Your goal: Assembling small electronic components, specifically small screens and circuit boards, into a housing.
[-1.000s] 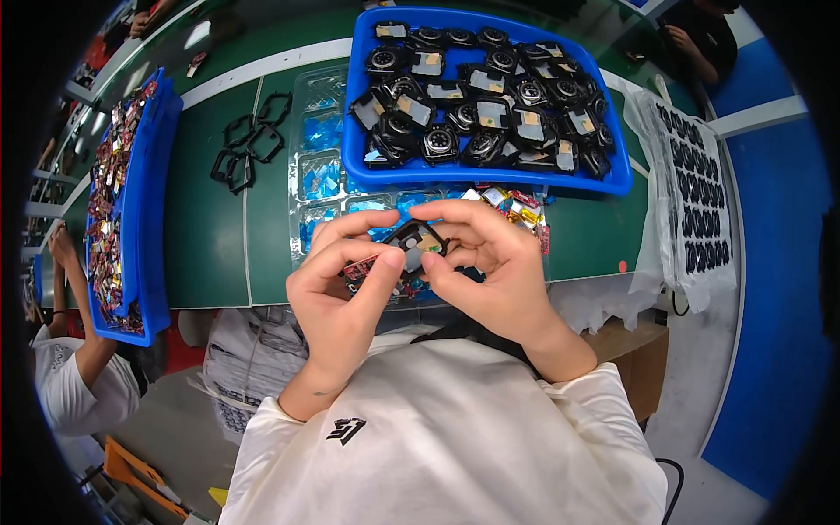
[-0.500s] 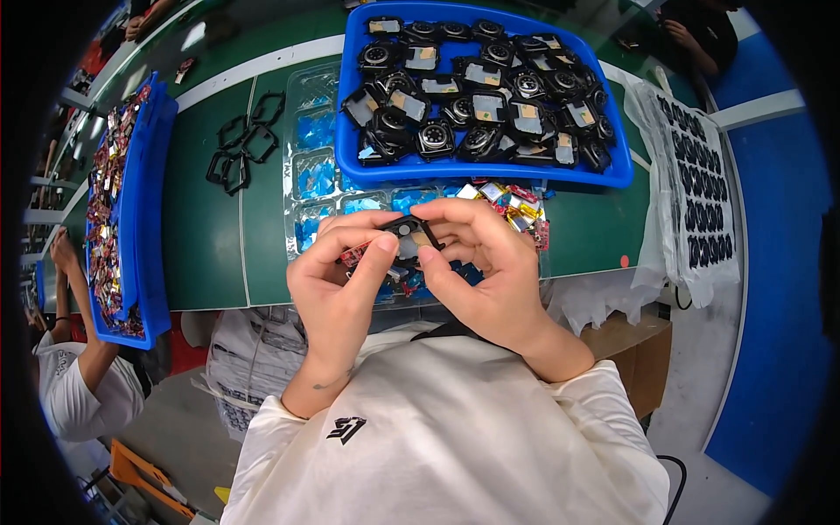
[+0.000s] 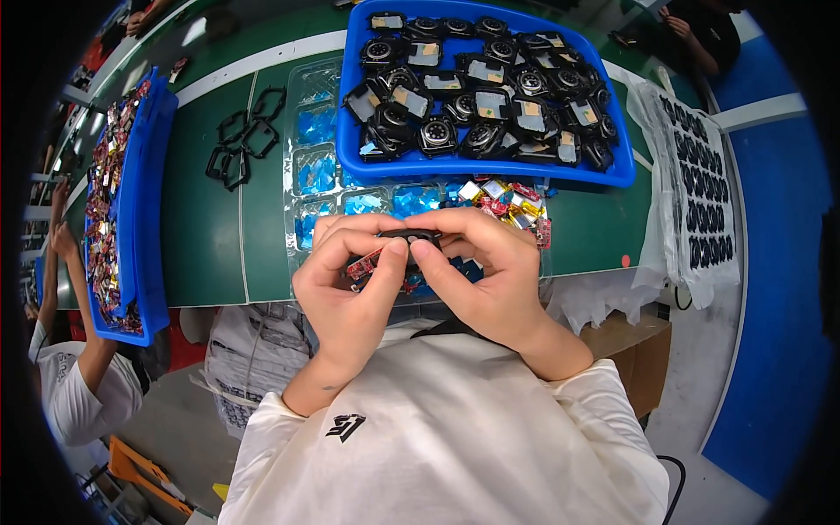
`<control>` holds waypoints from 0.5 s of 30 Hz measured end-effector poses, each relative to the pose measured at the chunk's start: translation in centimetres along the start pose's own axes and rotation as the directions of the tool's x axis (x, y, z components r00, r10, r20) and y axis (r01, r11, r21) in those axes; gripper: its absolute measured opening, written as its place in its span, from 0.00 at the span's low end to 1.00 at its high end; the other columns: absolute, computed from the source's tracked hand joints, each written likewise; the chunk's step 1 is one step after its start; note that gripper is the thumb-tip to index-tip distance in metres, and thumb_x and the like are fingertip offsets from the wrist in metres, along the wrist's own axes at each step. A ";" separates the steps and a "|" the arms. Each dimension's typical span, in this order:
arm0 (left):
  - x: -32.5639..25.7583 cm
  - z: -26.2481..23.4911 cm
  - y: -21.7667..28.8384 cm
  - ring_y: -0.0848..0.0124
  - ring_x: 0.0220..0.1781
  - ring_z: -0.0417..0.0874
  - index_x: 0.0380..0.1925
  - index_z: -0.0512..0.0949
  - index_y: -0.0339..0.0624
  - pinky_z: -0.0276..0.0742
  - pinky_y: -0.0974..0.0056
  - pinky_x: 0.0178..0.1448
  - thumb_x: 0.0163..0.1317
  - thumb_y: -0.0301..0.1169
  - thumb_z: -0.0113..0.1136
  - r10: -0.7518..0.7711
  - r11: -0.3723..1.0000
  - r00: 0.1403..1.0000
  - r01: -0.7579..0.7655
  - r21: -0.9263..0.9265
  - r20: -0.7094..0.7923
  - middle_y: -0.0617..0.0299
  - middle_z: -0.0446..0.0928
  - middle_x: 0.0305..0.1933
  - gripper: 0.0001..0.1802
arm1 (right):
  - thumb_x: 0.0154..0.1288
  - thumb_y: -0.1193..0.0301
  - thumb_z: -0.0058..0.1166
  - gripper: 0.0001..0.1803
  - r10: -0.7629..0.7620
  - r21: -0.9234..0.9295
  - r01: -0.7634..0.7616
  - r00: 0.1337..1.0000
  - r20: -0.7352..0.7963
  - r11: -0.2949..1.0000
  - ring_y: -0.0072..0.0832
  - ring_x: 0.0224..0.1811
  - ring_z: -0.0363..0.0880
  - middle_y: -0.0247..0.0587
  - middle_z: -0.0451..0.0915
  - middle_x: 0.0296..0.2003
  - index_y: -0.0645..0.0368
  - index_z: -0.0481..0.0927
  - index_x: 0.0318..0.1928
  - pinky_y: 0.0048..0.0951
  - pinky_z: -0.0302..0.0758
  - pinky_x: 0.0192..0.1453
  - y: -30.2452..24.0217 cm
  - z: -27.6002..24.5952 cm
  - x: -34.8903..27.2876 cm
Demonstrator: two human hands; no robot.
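Note:
My left hand (image 3: 350, 280) and my right hand (image 3: 481, 271) meet in front of my chest, both pinching a small black housing (image 3: 409, 236) with a red circuit board (image 3: 363, 262) sticking out at its left. Thumbs press on the part from below. Just beyond the hands lies a clear blister tray (image 3: 315, 175) with blue-wrapped pieces, and a heap of small red and silver boards (image 3: 512, 197). Further back stands a blue bin (image 3: 486, 166) filled with several black housings.
Black frame pieces (image 3: 241, 144) lie on the green table (image 3: 201, 227) at the left. A long blue bin (image 3: 144, 192) of red boards sits at the far left, where another person's arm (image 3: 74, 280) reaches. A white sheet of black pads (image 3: 700, 192) hangs at the right.
My hands have drawn slightly closer together and lower; the black housing with its red board stays pinched between them.

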State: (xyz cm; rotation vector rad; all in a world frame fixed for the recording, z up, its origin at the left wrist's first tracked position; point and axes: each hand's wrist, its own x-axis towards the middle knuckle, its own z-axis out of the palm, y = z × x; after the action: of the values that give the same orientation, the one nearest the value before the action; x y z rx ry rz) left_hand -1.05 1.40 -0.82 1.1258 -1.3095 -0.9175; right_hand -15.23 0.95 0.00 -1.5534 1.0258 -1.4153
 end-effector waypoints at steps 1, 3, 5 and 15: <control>0.0 0.0 0.0 0.72 0.40 0.72 0.24 0.78 0.36 0.66 0.69 0.46 0.49 0.19 0.64 0.028 0.999 1.000 -0.028 0.029 -0.003 0.60 0.82 0.36 0.04 | 0.56 0.81 0.57 0.10 0.000 0.001 0.000 1.000 0.001 1.000 0.24 0.30 0.83 0.43 0.82 0.32 0.65 0.80 0.41 0.21 0.80 0.33 -0.1 -0.1 0.0; -0.2 0.4 0.1 0.72 0.39 0.72 0.25 0.79 0.36 0.66 0.69 0.46 0.49 0.19 0.64 0.048 0.998 0.999 -0.047 0.041 -0.014 0.60 0.82 0.36 0.04 | 0.59 0.83 0.55 0.09 0.001 -0.054 0.003 0.998 0.068 0.999 0.20 0.36 0.80 0.43 0.80 0.37 0.71 0.78 0.41 0.19 0.79 0.39 -0.5 -0.5 0.1; -0.1 0.4 0.2 0.71 0.39 0.72 0.25 0.80 0.36 0.66 0.69 0.45 0.48 0.19 0.65 0.069 0.996 0.997 -0.068 0.054 -0.025 0.59 0.82 0.37 0.04 | 0.58 0.84 0.55 0.08 0.019 -0.040 -0.018 0.999 0.032 0.999 0.20 0.36 0.79 0.43 0.80 0.37 0.71 0.78 0.40 0.18 0.79 0.39 -0.3 -0.6 -0.2; 0.4 -0.5 0.5 0.70 0.33 0.76 0.27 0.82 0.36 0.69 0.69 0.38 0.43 0.19 0.69 0.318 0.927 0.948 -0.310 0.209 -0.003 0.58 0.82 0.34 0.09 | 0.55 0.82 0.59 0.08 0.248 0.375 -0.240 0.968 0.026 0.895 0.15 0.34 0.77 0.37 0.78 0.34 0.70 0.77 0.37 0.15 0.77 0.34 -0.5 -1.3 0.8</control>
State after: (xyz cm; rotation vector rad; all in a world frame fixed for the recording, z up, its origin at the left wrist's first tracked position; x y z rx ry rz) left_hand -0.56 1.19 -0.19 1.0436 -1.5276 -0.5304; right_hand -16.43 0.39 0.86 -1.0917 0.8652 -1.3590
